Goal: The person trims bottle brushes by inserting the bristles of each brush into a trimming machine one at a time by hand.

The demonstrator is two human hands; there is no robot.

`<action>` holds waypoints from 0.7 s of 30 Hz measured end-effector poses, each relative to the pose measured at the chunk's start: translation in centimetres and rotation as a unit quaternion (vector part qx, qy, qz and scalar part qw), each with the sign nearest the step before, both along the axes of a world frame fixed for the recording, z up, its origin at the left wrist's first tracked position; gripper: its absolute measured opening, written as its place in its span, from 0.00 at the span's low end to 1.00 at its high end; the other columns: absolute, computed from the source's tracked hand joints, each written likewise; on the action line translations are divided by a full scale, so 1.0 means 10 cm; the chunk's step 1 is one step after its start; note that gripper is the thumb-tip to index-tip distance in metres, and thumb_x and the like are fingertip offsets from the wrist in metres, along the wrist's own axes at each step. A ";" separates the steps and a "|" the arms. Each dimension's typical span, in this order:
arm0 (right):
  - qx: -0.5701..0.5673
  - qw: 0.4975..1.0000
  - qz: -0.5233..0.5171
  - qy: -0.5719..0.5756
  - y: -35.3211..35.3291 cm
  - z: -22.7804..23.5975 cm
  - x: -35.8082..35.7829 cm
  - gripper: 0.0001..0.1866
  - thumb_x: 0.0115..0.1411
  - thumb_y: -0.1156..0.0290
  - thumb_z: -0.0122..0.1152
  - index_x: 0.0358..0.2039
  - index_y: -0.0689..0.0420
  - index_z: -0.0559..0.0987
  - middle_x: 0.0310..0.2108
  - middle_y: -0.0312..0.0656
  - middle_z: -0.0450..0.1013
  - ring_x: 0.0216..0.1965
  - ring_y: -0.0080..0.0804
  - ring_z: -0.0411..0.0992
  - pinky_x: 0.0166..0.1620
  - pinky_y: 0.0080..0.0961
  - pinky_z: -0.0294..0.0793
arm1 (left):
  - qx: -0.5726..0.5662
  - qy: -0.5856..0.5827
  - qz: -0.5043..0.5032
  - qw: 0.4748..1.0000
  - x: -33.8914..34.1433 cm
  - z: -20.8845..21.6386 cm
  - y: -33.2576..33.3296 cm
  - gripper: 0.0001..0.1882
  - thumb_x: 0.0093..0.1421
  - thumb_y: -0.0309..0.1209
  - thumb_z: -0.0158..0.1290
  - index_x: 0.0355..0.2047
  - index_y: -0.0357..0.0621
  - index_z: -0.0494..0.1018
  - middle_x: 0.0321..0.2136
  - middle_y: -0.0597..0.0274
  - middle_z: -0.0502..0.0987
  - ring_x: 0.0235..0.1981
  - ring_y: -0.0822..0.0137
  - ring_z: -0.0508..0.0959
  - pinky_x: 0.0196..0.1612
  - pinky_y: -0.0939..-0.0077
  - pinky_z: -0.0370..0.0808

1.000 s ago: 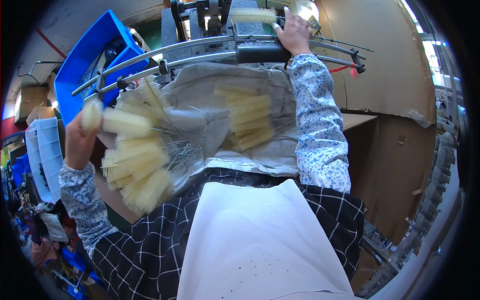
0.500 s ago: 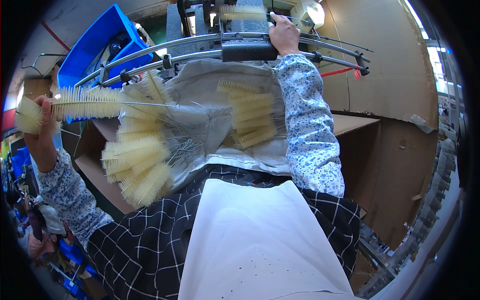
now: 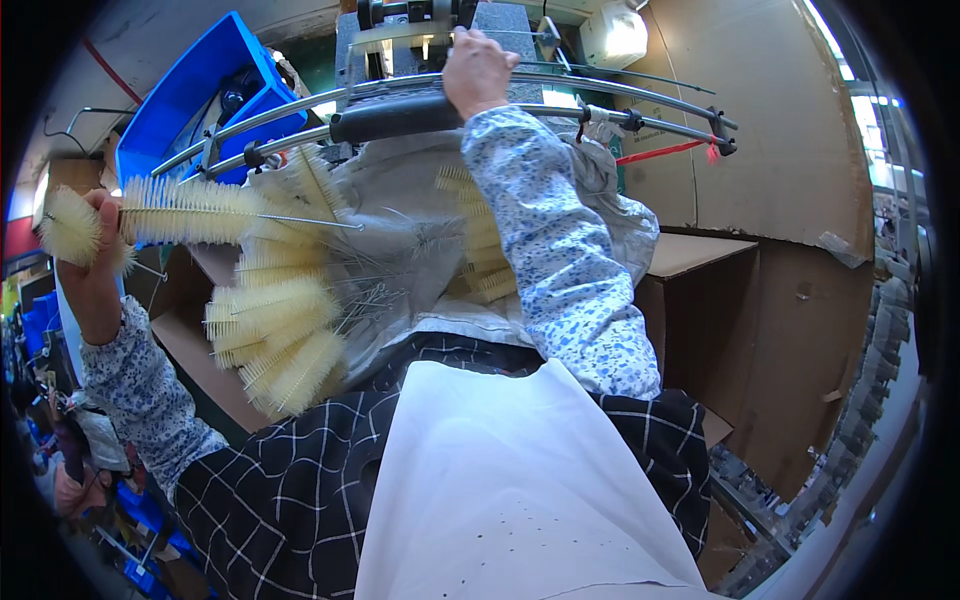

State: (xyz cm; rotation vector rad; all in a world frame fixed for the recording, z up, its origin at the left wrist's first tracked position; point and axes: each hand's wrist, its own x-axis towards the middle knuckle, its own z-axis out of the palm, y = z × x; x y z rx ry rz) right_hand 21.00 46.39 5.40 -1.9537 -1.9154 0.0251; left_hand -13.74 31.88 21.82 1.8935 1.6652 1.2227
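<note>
On the left, my left hand (image 3: 98, 240) is closed around a cream bottle brush (image 3: 190, 210); bristles stick out on both sides of the fist, and its twisted wire stem points right. My right hand (image 3: 478, 72) is closed at the right end of a black sliding carriage (image 3: 395, 120) on two metal rails; its grip is partly hidden by its own back. Just beyond the carriage a blurred pale brush (image 3: 405, 42) lies lengthwise in the machine (image 3: 415, 12). More brushes (image 3: 275, 310) are piled on a grey cloth (image 3: 390, 160) before me, their wire stems pointing inward.
The curved rails (image 3: 290, 108) run across in front of me. A blue bin (image 3: 150, 130) with dark items stands far left. A cardboard box (image 3: 700, 270) is at right, beneath a tall cardboard panel (image 3: 780, 130). A red ribbon (image 3: 660, 152) hangs from the rail end.
My right hand and the black carriage have slid left along the rails. The right forearm now covers part of the smaller brush pile. The left hand, with its brush, has shifted slightly right.
</note>
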 end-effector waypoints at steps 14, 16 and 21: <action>0.030 0.999 0.013 -0.018 0.05 -0.10 0.71 0.15 0.48 0.70 0.49 0.39 0.51 0.73 0.37 0.38 0.70 0.39 0.38 0.68 0.41 0.42 0.62 | -0.078 -0.026 -0.038 0.996 0.02 -0.14 0.00 0.10 0.54 0.29 0.49 0.36 0.38 0.67 0.30 0.66 0.69 0.31 0.77 0.69 0.33 0.86 0.64; 0.031 0.999 0.011 -0.023 0.08 -0.14 0.97 0.15 0.49 0.69 0.48 0.39 0.51 0.73 0.38 0.38 0.70 0.40 0.39 0.68 0.42 0.41 0.63 | -0.064 -0.030 -0.038 0.997 0.08 -0.20 0.00 0.09 0.54 0.28 0.49 0.34 0.38 0.67 0.29 0.66 0.69 0.29 0.77 0.68 0.31 0.87 0.64; 0.024 0.999 0.032 -0.003 0.18 -0.23 1.63 0.16 0.49 0.66 0.49 0.41 0.49 0.72 0.38 0.39 0.70 0.41 0.37 0.68 0.45 0.38 0.63 | -0.059 -0.029 -0.038 0.997 0.16 -0.20 0.00 0.08 0.54 0.28 0.49 0.33 0.39 0.67 0.26 0.67 0.69 0.27 0.78 0.68 0.29 0.88 0.64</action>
